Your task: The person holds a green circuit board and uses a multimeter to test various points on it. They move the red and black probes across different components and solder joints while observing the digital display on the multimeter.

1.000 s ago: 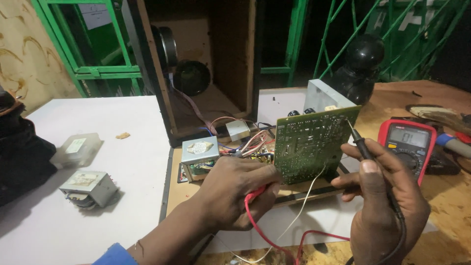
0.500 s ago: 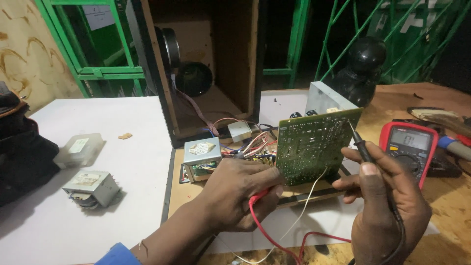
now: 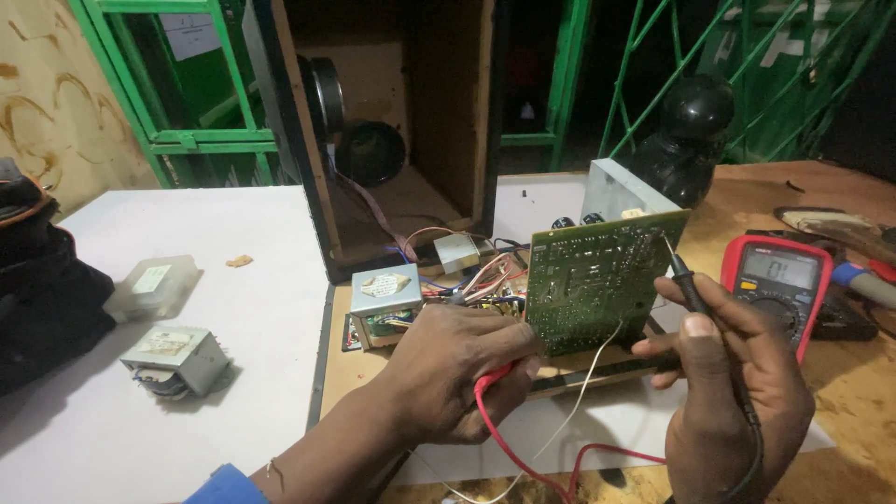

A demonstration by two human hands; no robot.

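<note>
Presently | left hand [image 3: 457, 369]: clenched on red probe [image 3: 493, 378], touching circuit board [image 3: 597, 280] | right hand [image 3: 737, 392]: pinching black probe [image 3: 689, 285] at board's upper edge | meter [image 3: 779, 285] just beyond right hand.

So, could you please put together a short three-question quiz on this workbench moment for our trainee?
1. True or false: the right hand holds the black probe against the green circuit board.
2. What colour is the lead at the left hand? A) blue B) red C) yellow
3. Fill in: the red multimeter lies on the ____ side of the board, as seen from the head camera.

Key: 1 true, with the tip at the board's upper right edge; 2 B, the red lead runs out from under the fingers; 3 right.
</note>
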